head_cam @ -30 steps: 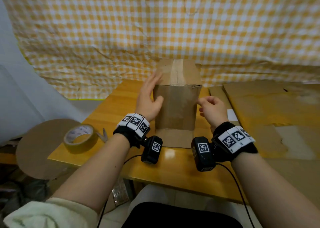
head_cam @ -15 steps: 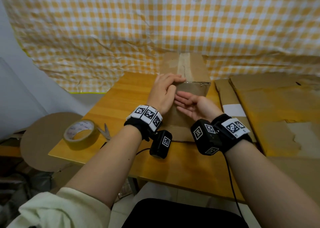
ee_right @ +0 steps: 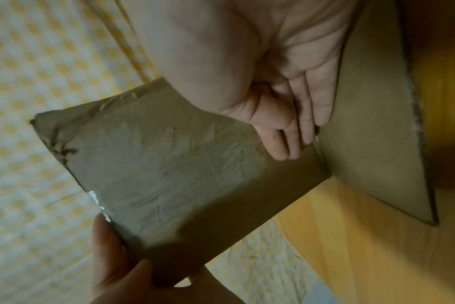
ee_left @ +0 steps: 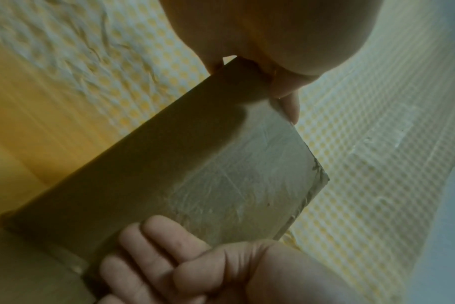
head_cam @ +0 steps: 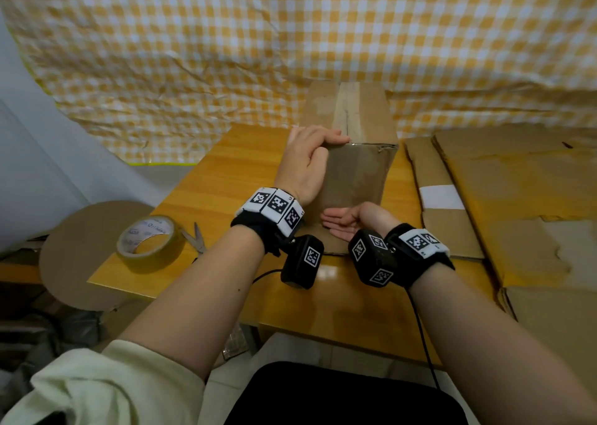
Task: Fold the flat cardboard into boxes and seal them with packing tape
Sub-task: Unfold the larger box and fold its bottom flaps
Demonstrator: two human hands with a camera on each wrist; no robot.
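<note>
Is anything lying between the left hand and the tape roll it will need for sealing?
Nothing visible blocks it. The tape roll sits on bare table, left of the left hand, which grips the box. The scissors lie beside the roll, not across the path.

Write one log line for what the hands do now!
left hand: grips box top edge | right hand: flat, palm up, at box base | tape roll: untouched

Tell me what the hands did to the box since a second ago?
The left hand moved up and now grips the box at its top left corner. The right hand dropped low, palm up, at the box's base. The tape roll and scissors stayed put.
</note>
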